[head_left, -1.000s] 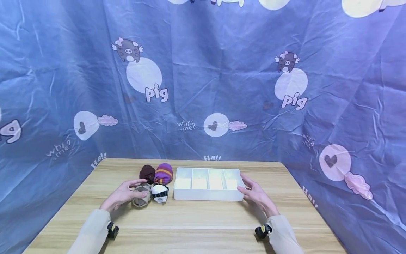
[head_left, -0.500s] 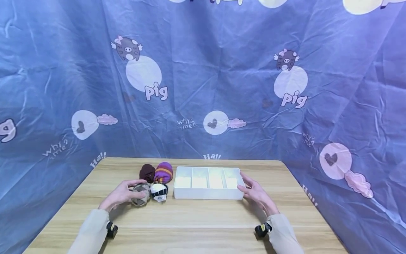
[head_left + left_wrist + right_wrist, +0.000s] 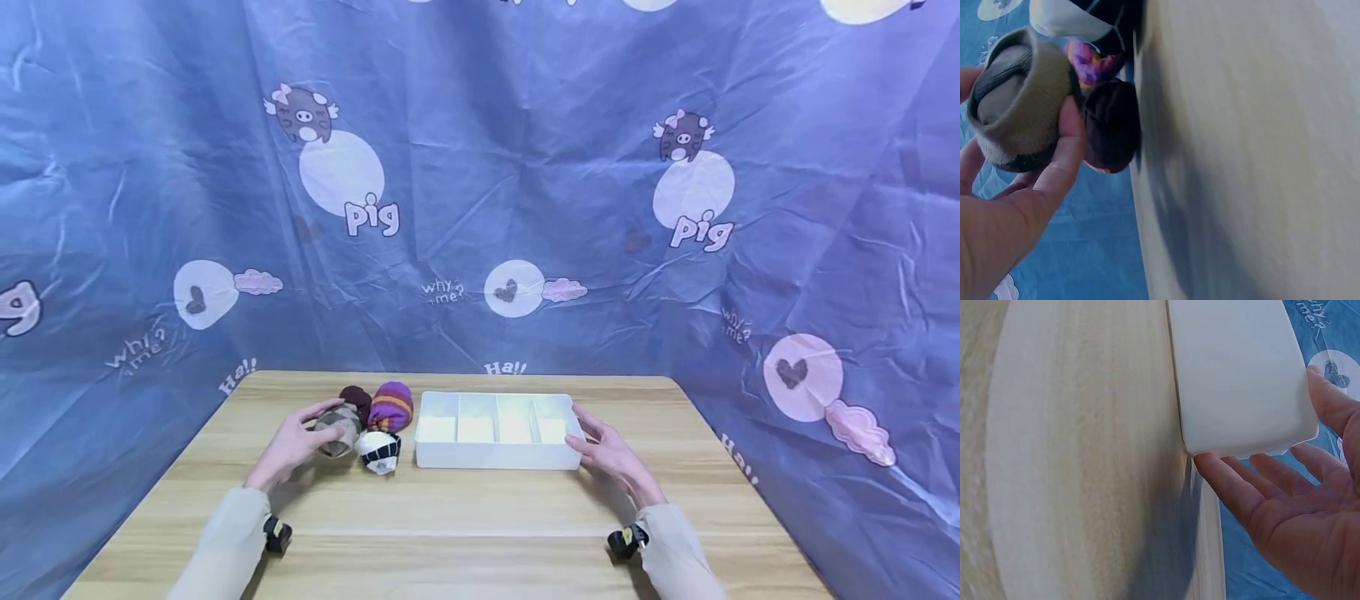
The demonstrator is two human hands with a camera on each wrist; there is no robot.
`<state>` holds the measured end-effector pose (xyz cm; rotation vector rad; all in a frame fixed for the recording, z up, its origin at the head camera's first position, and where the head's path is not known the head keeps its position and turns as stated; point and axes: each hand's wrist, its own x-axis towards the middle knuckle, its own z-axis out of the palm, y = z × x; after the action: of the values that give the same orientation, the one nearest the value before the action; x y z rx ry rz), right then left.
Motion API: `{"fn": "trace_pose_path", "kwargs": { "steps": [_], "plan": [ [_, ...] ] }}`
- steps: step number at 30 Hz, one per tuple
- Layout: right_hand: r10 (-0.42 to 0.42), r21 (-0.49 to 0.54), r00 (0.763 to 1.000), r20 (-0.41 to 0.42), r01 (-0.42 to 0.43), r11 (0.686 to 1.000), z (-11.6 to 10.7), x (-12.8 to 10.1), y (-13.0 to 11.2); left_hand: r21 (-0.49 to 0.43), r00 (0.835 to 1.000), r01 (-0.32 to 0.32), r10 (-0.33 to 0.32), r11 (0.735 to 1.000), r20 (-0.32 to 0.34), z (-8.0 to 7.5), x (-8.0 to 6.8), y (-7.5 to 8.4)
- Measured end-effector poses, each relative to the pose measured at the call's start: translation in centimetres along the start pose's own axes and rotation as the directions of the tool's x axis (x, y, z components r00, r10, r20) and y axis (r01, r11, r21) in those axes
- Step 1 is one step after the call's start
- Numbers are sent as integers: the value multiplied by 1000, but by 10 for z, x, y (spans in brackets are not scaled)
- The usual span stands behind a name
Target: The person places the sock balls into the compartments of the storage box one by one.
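A crinkled blue fabric backdrop (image 3: 480,167), printed with cartoon pigs and pale circles, hangs behind and to both sides of everything. Below it lies the pale wood-grain table (image 3: 465,525), smooth and matt. On the table, at about twelve o'clock from the person, sits a white plastic tray (image 3: 495,454), rectangular with rounded corners and split into four compartments; all four look bare, so by my reading nothing has gone into it yet and all four sock balls remain outside.

The right hand (image 3: 611,457) rests at the tray's three o'clock end, fingers straight and spread, their tips touching the end wall, holding nothing. The left hand (image 3: 288,446) is at the tray's nine o'clock side, thumb and fingers curled round a grey-brown rolled sock ball (image 3: 336,427), soft and ribbed, which appears lifted just clear of the table.

Three more knitted balls cluster between that hand and the tray: a purple-and-orange striped sock ball (image 3: 392,406) at the back, a dark maroon sock ball (image 3: 357,398) just beside it and partly hidden, and a black-and-white sock ball (image 3: 378,451) nearest the person.
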<state>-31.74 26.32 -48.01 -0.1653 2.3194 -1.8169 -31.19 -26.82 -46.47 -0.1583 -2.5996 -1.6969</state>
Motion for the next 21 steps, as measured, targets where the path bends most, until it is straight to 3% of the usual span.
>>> {"fn": "trace_pose_path", "kwargs": {
  "steps": [6, 21],
  "plan": [
    [10, -8, 1000, -2, -10, 1000, -2, -6, -4, -2, 998, -48, 48, 999, -33, 7, 5, 12],
    [0, 2, 1000, -20, 0, 1000, 0, -3, 0, -224, 994, -95, 81, 970, -71, 40, 20, 29]
  ]
}}
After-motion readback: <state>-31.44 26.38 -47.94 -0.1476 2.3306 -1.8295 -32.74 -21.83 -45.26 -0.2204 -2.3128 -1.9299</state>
